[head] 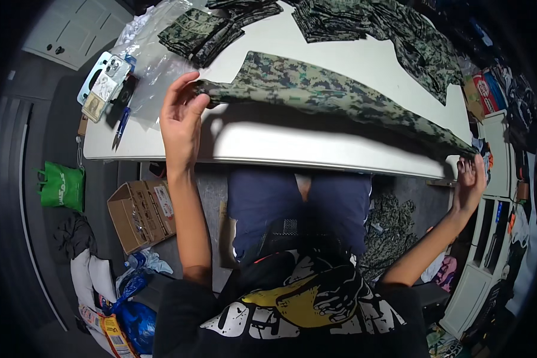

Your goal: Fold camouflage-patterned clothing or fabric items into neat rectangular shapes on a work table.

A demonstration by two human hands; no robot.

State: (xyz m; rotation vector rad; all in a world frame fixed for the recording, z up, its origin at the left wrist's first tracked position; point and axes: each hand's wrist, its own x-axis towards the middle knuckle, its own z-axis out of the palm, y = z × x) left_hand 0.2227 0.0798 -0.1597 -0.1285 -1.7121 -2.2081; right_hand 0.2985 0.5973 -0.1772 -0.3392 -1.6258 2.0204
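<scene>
A camouflage-patterned garment (304, 91) is stretched between my hands over a white table (268, 145). Its near edge is lifted, and a shadow falls beneath it. My left hand (183, 100) pinches the left end between thumb and fingers. At the table's right edge, my right hand (470, 179) grips the narrow right end; its fingertips are partly hidden. Beyond the garment lie a folded camouflage stack (192, 31) at the left and another folded stack (326, 22) near the middle. A loose camouflage garment (423, 56) drapes across the back right.
Clear plastic sheeting (150, 67) covers the table's left part, beside a phone (112, 71) and blue-handled thread snips (121, 127). An open cardboard box (141, 215) and a green bag (62, 185) are low at left. A white cabinet (470, 300) stands at right.
</scene>
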